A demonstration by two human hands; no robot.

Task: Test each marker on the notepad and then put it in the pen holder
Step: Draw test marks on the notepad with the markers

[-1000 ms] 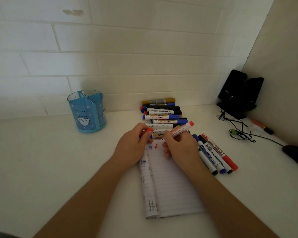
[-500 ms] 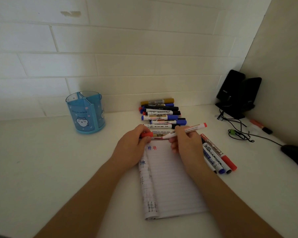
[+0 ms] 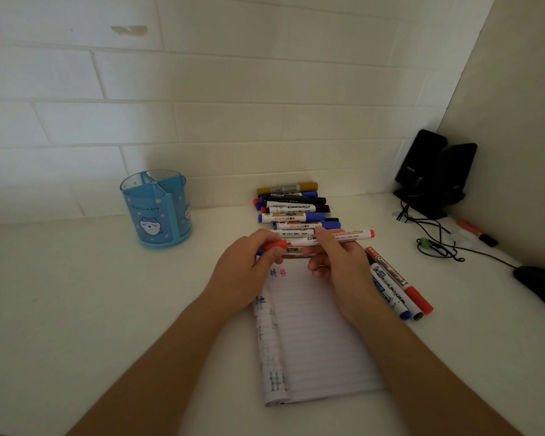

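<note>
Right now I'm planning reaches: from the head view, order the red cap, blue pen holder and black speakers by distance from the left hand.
1. Red cap, pinched in the left hand.
2. Blue pen holder, back left.
3. Black speakers, far right corner.

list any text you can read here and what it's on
"WhiteBoard" on the red-capped marker lying right of the notepad.
"EBOARD", part of a word, on the red marker in both hands.
Pen holder lettering, speaker logo, stacked markers' labels: too blurred.

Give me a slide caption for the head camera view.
Both hands hold a red marker over the notepad.
</note>
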